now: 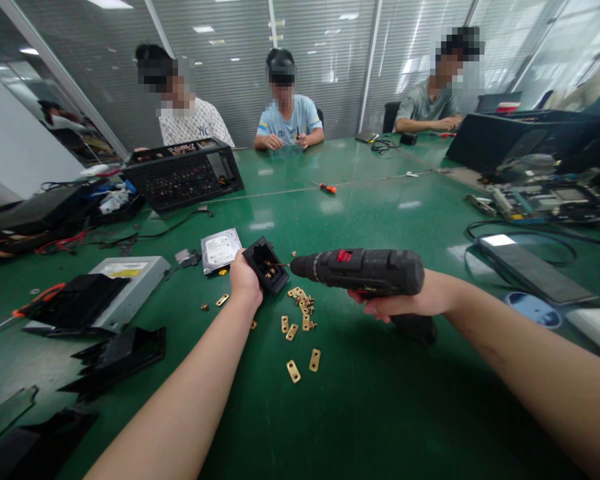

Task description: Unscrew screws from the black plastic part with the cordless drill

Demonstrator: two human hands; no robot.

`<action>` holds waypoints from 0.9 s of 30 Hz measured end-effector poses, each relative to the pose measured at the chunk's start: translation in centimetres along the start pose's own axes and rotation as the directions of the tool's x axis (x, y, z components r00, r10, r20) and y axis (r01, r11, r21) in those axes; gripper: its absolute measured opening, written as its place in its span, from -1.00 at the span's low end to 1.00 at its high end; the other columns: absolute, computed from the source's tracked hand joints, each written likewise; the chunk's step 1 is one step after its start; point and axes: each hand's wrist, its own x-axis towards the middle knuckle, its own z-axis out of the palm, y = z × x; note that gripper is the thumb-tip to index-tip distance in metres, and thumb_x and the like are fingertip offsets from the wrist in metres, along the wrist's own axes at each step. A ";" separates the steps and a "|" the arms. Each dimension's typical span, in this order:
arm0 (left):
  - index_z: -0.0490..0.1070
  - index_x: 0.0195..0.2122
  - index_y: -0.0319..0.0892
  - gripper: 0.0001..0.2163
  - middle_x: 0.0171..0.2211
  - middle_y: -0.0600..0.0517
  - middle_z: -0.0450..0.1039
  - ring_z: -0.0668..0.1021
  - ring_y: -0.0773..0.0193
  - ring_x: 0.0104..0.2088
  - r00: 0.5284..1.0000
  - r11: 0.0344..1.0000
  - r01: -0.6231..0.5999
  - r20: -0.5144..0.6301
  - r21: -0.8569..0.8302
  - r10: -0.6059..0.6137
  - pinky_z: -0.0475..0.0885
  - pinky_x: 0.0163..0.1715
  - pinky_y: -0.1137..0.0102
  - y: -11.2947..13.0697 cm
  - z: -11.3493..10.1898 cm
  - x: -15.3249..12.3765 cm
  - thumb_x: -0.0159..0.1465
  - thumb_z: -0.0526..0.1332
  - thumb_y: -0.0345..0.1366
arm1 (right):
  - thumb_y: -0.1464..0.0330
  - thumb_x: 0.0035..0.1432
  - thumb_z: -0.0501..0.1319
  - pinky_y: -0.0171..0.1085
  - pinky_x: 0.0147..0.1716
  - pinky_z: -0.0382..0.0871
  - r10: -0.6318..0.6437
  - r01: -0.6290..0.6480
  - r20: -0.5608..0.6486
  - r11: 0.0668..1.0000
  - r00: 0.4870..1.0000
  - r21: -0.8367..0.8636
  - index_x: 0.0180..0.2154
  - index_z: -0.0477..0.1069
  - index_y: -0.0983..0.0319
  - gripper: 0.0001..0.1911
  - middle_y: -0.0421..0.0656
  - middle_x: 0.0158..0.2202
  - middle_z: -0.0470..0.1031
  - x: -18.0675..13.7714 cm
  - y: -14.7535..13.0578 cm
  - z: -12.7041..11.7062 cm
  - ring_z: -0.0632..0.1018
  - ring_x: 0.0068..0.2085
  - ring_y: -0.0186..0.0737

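Observation:
My left hand [245, 281] is closed round the side of a small black open box [269, 280], tilted so that its inside faces right. Brass-coloured screws or terminals show within the box. In my right hand [405, 300] is a black cordless drill [365, 270], held level with its chuck towards the box. The drill's thin bit reaches into the box opening; where its tip touches I cannot tell. Below the box, brass plates [293, 332] with two holes each lie loose on the green table, among several small brass screws [309, 303].
A hard drive [221, 250], an optical drive [125, 287] and black plastic pieces [120, 357] lie to the left. A computer case [185, 175] stands behind them. An orange screwdriver [327, 189] lies farther off. Circuit boards [545, 197] and a black slab [535, 267] are at right. Three people sit opposite.

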 end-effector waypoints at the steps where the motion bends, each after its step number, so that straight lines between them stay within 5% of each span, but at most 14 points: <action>1: 0.33 -0.41 -0.05 -0.73 -0.47 0.11 0.42 0.53 0.15 -0.45 1.000 1.000 0.000 -0.001 -0.001 0.000 0.46 -0.39 0.32 0.0 0.0 0.0 0.16 0.31 0.01 | 0.26 0.20 0.46 -0.32 -0.48 0.55 0.003 -0.003 0.007 1.000 1.000 -0.006 -0.02 0.48 0.22 -0.63 -0.24 -0.31 0.53 0.0 -0.2 0.0 0.59 -0.45 -0.29; 12: 0.34 -0.41 -0.05 -0.73 -0.47 0.10 0.43 0.54 0.15 -0.45 1.000 1.000 0.008 0.015 0.003 -0.008 0.45 -0.38 0.33 0.0 0.0 -0.1 0.16 0.31 0.01 | 0.34 0.25 0.43 -0.32 -0.41 0.55 0.005 -0.003 0.030 0.999 1.000 -0.049 -0.13 0.44 0.24 -0.77 -0.24 -0.31 0.51 -0.2 -1.6 0.1 0.58 -0.44 -0.33; 27: 0.33 -0.42 -0.06 -0.76 -0.50 0.11 0.44 0.54 0.17 -0.51 1.000 1.000 0.005 0.009 -0.030 -0.005 0.46 -0.43 0.33 0.0 0.2 -0.2 0.19 0.29 -0.04 | 0.23 0.28 0.44 -0.33 -0.47 0.55 -0.063 0.065 0.039 0.997 0.997 -0.044 0.27 0.35 0.23 -0.38 -0.22 -0.25 0.54 0.0 1.0 -0.2 0.60 -0.46 -0.32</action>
